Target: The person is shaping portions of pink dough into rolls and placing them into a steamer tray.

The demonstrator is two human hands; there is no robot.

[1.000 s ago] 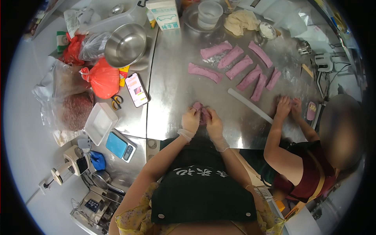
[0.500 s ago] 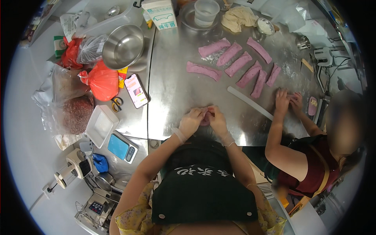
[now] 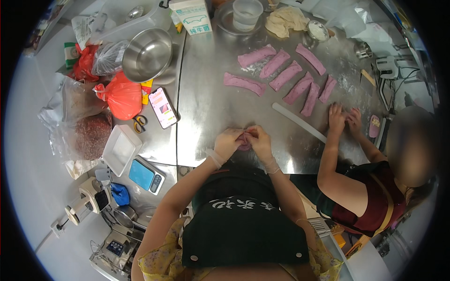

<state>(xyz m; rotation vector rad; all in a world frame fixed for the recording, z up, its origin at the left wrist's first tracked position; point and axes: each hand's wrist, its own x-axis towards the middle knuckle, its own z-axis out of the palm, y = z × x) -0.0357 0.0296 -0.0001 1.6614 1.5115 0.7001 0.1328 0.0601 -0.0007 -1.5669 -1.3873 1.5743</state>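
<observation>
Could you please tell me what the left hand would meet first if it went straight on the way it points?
The dough it already touches, then probably the right hand, though exact depth is unclear.

The left hand (image 3: 228,143) and right hand (image 3: 259,141) hide much of the dough (image 3: 244,144) between them. What lies under the co-worker's hands (image 3: 337,118) is mostly covered, perhaps more dough. The co-worker's head (image 3: 412,147) is blurred. The phone's (image 3: 163,107) screen is too small to read. The top edge cuts off the clear bin (image 3: 149,22).
</observation>
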